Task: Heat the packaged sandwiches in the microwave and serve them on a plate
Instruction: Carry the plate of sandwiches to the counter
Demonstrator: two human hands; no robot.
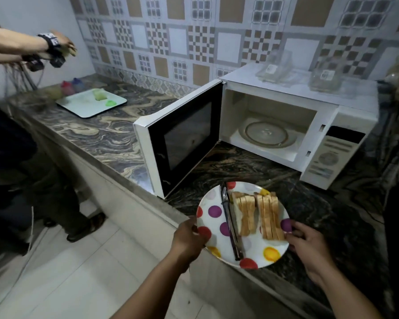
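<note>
A white plate with coloured dots [211, 212] is held over the front edge of the counter. My left hand [189, 239] grips its left rim and my right hand [309, 245] grips its right rim. On the plate lie two cut sandwiches [257, 215] side by side and metal tongs [229, 223] to their left. Behind the plate stands a white microwave [341, 143] with its door [180, 139] swung wide open to the left. Its glass turntable [266, 134] is bare. Two clear plastic sandwich packages [274, 70] [325, 77] rest on top of the microwave.
Another person stands at the left, arms [21, 46] reaching toward the wall. A white tray [91, 103] with green items and small coloured containers [70, 87] lies at the counter's far left. Marbled countertop [106, 134] stretches between tray and microwave door. Cables hang at the right edge.
</note>
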